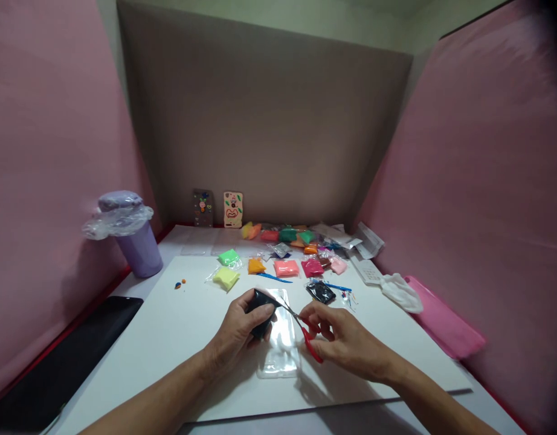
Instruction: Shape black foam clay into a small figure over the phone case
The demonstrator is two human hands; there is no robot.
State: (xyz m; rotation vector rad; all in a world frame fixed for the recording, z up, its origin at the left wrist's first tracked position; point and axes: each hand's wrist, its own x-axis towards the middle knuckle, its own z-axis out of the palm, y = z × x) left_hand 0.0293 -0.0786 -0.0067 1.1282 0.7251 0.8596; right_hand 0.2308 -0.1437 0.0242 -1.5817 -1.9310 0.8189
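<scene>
My left hand (233, 329) grips a small black packet (260, 327) between thumb and fingers. In my right hand (353, 343) is a pair of scissors with red handles (312, 347), its blades slightly parted and pointing at the packet's upper right edge. Whether the blades touch the packet, I cannot tell. Under both hands a clear plastic phone case (279, 362) lies on the white board (206, 393). A second black packet (321, 292) rests just beyond my right hand.
Bright clay packets, such as a yellow one (226, 278) and a coral one (286, 268), lie across the board's far part. Two decorated phone cases (233, 210) lean against the back wall. A purple bin (140, 249) stands left; a pink tray (446, 320) lies right.
</scene>
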